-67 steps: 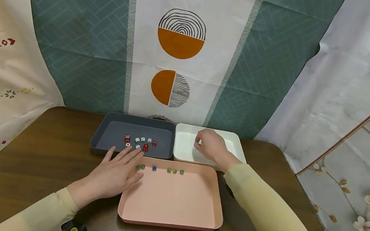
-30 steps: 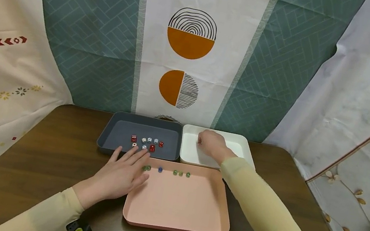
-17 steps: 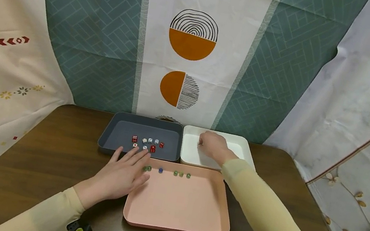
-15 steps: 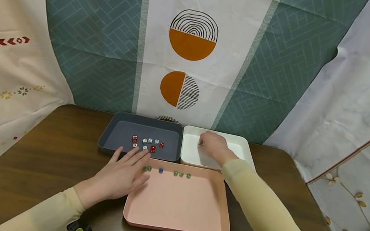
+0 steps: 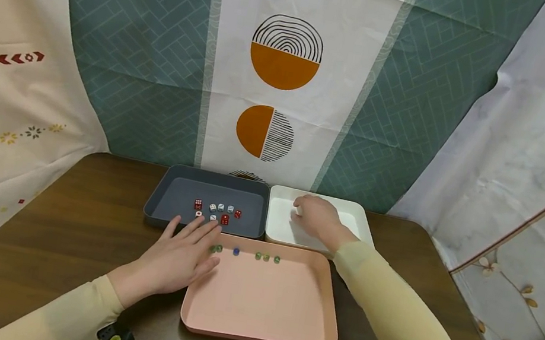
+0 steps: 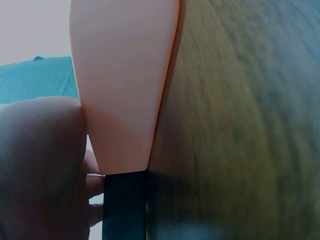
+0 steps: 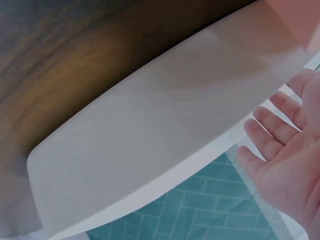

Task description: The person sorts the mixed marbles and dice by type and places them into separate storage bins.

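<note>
The left hand (image 5: 170, 261) lies spread with straight fingers over the left rim of the pink tray (image 5: 263, 307), its fingertips at the near rim of the dark grey tray (image 5: 156, 199). Over the white tray (image 5: 355, 226) hangs the right hand (image 5: 315, 218), its fingers loosely bent; nothing shows in it. In the right wrist view, that hand (image 7: 287, 150) is beside the wall of the white tray (image 7: 135, 140). Green beads (image 5: 258, 256) and one blue bead (image 5: 236, 252) sit along the pink tray's far side. Any thing under the right fingertips is hidden.
Several white dice (image 5: 212, 207) and red dice (image 5: 238, 213) lie in the grey tray. All the trays stand close together on a brown wooden table (image 5: 57, 230). Patterned cloths (image 5: 146, 52) hang behind and at both sides. A black wristband (image 5: 114, 339) is on the left wrist.
The right hand's fingers have loosened slightly from a tighter curl, and its forearm has shifted a little rightward. The left hand keeps its place at the trays.
</note>
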Tool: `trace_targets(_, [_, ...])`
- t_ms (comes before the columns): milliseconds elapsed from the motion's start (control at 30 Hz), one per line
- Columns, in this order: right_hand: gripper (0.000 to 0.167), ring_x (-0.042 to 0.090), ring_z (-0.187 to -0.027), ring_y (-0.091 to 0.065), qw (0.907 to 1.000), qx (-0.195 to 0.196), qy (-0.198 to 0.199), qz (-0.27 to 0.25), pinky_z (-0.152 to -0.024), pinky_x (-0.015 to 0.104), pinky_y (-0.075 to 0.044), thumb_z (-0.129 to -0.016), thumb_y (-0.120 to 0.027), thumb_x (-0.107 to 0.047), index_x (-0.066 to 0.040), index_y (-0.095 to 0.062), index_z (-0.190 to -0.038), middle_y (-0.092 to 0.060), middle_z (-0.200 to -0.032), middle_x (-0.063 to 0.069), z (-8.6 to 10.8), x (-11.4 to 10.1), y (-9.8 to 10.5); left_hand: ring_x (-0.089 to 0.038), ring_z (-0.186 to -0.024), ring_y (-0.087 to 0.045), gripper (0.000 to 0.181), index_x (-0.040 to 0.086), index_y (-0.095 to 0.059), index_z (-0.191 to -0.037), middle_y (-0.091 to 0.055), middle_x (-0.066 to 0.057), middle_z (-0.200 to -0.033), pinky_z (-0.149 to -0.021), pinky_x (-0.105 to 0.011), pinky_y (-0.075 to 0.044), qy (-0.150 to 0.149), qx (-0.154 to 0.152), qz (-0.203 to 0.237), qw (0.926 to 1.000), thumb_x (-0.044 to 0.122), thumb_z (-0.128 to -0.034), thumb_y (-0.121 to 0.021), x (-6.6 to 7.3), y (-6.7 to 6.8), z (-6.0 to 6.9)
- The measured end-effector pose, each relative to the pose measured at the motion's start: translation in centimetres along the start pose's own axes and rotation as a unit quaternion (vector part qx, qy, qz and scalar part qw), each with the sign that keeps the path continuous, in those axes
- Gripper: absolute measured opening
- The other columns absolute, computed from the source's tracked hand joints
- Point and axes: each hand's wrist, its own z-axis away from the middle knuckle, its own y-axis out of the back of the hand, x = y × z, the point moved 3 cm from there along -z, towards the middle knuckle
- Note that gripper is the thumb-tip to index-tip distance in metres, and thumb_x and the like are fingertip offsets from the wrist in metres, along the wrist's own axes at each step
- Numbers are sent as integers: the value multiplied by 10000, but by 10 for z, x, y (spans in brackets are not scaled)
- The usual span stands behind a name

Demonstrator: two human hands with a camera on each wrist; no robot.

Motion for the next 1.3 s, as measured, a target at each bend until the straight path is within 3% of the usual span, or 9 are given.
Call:
trace_targets(200, [497,385,-1473,-557,9986,367,361,-70,-1239,514,-414,-1113,-696,-310,-17,-640,-1509,-623,-1554,185,17,2,3,-417,-1650,-272,688,53,-436,-1692,-377,-136,-1765,-1273,-762,-120,41,-54,35,10000,468,-1154,-544,-1,-2,0])
trace_targets(400, [596,383,-1534,-486,9970,508,319,-498,-1269,528,-371,-1081,-746,-331,-19,-593,-1566,-565,-1615,187,35,8,3,-418,-1651,-269,693,51,-441,-1689,-382,-141,-1762,-1276,-757,-113,29,-60,106,9999,482,-1155,-535,0,-1,-1])
trace_targets(700, [615,398,-1573,-428,9873,716,381,-1364,-1250,581,-385,-1068,-761,-369,-36,-611,-1563,-511,-1663,188,72,7,8,-422,-1650,-269,685,46,-446,-1685,-387,-145,-1758,-1273,-761,-116,29,-62,158,9999,468,-1155,-544,2,0,0])
trace_targets(933, [616,393,-1590,-404,9827,717,534,-1619,-1243,599,-388,-1065,-765,-379,-66,-614,-1572,-492,-1685,158,98,0,10,-424,-1649,-273,696,49,-440,-1689,-383,-146,-1760,-1273,-763,-117,32,-20,87,10000,467,-1146,-562,0,0,0])
trace_targets(1300, [483,372,-1595,-404,9729,746,928,-1984,-1236,568,-408,-1028,-822,-327,-126,-729,-1457,-507,-1679,110,126,-16,3,-426,-1640,-293,669,42,-455,-1679,-396,-151,-1753,-1265,-772,-141,-25,16,69,10000,446,-1155,-550,2,4,1])
